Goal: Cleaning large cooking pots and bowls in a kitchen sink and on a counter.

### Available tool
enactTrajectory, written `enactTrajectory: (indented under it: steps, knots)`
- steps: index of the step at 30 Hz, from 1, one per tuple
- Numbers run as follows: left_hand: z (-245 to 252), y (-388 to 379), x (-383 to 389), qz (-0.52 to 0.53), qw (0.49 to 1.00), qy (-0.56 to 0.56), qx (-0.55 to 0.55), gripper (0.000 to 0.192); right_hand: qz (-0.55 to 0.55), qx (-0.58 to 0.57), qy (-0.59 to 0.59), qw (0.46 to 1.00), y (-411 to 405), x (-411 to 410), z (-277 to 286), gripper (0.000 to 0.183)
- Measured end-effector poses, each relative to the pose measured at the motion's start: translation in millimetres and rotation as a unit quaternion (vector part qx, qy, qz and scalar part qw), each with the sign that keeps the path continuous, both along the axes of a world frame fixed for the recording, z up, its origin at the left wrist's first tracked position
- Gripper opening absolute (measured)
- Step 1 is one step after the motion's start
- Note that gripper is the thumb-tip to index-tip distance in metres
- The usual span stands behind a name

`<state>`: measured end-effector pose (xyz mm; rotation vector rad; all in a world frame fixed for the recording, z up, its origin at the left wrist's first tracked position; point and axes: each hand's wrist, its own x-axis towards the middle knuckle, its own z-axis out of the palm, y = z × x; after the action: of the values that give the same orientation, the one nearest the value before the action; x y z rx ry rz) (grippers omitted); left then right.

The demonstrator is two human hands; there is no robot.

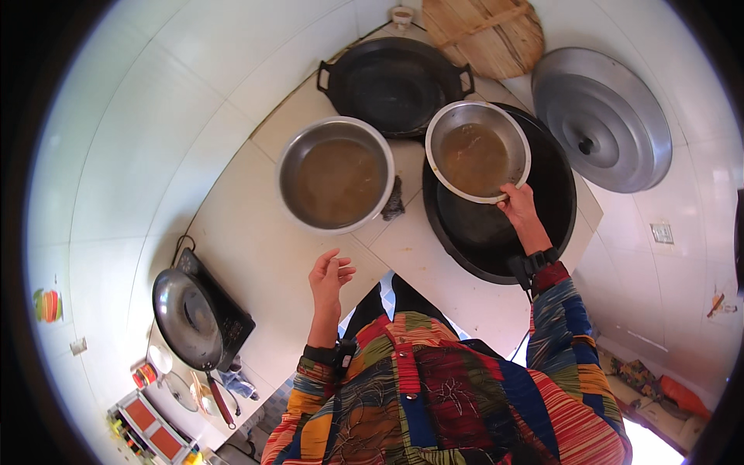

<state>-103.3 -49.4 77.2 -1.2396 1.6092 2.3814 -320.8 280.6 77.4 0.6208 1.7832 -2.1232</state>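
My right hand (518, 208) grips the near rim of a metal basin (517, 139), thumb over the edge. Murky brown liquid (474, 154) covers its bottom. That basin hangs over the upper left part of a large black wok (500, 250) set in the tiled counter. My left hand (332, 273) is empty, its fingers partly curled and apart, above the counter's front edge. Just beyond it stands a second, wider metal basin (288, 174) holding similar brown liquid. A dark mesh scrubber (394, 203) lies against that basin's right side.
A two-handled black pan (395, 87) sits at the back. A round wooden lid (482, 35) and a large metal lid (610, 122) lean on the right wall. To the left, a frying pan (189, 319) rests on an induction cooker (241, 325); its handle points toward the counter's front.
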Motion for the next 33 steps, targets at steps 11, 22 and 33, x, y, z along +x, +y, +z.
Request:
enactTrajectory:
  steps: [11, 22, 33]
  knots:
    - [-1.8, -43.1, 35.2, 0.048, 0.999, -0.003, 0.002, 0.022, 0.111, 0.135, 0.102, 0.979, -124.1, -0.4, 36.7, 0.033]
    - [-8.6, -71.8, 62.6, 0.087, 0.996, -0.001, 0.015, 0.022, 0.267, 0.461, 0.266, 0.803, -206.0, 14.3, 73.4, 0.065]
    - [-5.9, -62.9, 43.4, 0.038, 0.999, 0.002, 0.012, 0.023, 0.238, 0.427, 0.455, 0.744, -208.0, 30.4, 91.9, 0.062]
